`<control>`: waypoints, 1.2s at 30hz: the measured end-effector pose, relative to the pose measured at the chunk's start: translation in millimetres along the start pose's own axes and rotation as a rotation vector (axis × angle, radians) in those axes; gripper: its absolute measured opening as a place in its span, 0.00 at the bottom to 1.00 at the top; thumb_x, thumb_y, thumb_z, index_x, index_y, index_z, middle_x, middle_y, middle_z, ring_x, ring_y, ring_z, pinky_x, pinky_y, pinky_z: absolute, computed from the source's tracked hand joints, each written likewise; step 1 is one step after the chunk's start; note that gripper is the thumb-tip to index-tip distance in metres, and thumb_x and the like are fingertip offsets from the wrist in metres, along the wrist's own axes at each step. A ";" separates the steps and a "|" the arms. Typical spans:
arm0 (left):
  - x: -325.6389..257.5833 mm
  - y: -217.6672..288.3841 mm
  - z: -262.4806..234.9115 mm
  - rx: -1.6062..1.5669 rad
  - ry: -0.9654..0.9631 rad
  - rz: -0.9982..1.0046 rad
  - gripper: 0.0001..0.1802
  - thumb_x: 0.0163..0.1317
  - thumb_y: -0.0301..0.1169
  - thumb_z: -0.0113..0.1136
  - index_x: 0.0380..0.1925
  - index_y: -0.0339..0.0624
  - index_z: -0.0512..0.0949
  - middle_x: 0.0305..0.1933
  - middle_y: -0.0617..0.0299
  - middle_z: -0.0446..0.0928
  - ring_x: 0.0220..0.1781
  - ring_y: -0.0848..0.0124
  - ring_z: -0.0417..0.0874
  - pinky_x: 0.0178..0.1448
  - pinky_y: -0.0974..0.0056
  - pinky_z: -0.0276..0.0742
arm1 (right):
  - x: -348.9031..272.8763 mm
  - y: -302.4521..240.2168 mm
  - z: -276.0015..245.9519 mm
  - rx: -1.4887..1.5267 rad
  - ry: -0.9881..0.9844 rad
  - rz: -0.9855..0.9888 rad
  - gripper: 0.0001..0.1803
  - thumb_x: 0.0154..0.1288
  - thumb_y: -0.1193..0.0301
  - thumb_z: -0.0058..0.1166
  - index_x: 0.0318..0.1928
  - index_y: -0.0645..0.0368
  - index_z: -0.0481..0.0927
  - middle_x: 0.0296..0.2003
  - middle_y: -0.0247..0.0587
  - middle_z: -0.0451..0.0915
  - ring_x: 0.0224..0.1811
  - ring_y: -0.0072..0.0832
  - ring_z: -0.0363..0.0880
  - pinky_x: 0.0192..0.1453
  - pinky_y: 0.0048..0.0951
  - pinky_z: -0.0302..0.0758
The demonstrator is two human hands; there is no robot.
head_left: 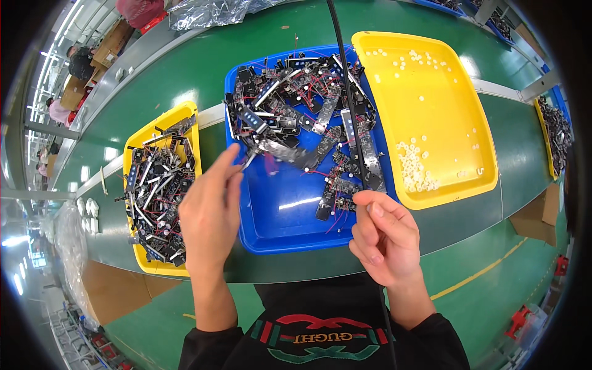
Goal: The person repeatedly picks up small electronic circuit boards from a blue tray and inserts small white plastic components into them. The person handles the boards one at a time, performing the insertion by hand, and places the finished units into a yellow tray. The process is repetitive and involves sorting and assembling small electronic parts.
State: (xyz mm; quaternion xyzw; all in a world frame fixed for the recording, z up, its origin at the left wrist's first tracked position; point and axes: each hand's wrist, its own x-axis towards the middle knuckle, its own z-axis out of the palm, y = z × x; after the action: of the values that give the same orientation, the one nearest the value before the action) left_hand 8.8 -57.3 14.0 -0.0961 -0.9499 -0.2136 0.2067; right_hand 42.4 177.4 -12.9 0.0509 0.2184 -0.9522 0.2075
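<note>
A: Where do we find the blurred board (pixel 280 151)?

B: Just beyond our left hand (pixel 213 216), to the right of its fingertips, over the blue tray (pixel 296 239). More boards (pixel 330 108) heap ahead of it and reach across to our right hand (pixel 388 237).

A: How would we expect it to handle?

B: Light and stiff, we'd judge, a little slick on the flat faces and easily harmed at its thin wires. We'd take it by the long edges, clear of those.

A: And our grip?

B: On the left, thumb and forefinger stand slightly apart; blur hides whether they touch the board. On the right, thumb and forefinger are drawn together beside the black cable (pixel 343 55); we can't tell whether they pinch anything small.

A: What flanks us?

B: Left of our left hand, a narrow yellow tray (pixel 161 269) of boards; ahead and right of our right hand, a wide yellow tray (pixel 453 135) with white rings (pixel 419 169).
</note>
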 end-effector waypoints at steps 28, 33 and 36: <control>-2.9 54.1 13.1 -1.412 -0.432 -0.319 0.31 0.50 0.18 0.59 0.57 0.29 0.63 0.46 0.53 0.73 0.47 0.69 0.77 0.52 0.64 0.74 | 25.6 -2.1 23.5 -0.707 0.012 -0.235 0.11 0.70 0.73 0.40 0.47 0.64 0.72 0.27 0.34 0.75 0.23 0.16 0.71 0.23 0.16 0.68; -8.5 64.9 18.0 -1.109 -0.402 -0.370 0.22 0.53 0.20 0.61 0.49 0.29 0.71 0.40 0.57 0.74 0.38 0.74 0.78 0.41 0.71 0.76 | 21.5 0.7 24.5 -0.975 0.053 -0.323 0.10 0.68 0.75 0.41 0.45 0.63 0.73 0.24 0.32 0.74 0.21 0.13 0.68 0.23 0.15 0.66; -11.3 68.2 18.5 -1.195 -0.460 -0.509 0.14 0.56 0.22 0.59 0.43 0.28 0.75 0.37 0.60 0.74 0.32 0.76 0.77 0.35 0.71 0.74 | 16.8 -5.9 19.7 -0.657 0.046 -0.181 0.12 0.69 0.73 0.41 0.48 0.65 0.72 0.27 0.37 0.76 0.19 0.14 0.68 0.21 0.15 0.64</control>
State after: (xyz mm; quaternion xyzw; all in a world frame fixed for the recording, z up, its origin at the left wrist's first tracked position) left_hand 30.9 10.6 18.8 -0.0106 -0.6818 -0.7169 -0.1452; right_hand 24.5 167.3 4.0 -0.0167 0.5218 -0.8441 0.1226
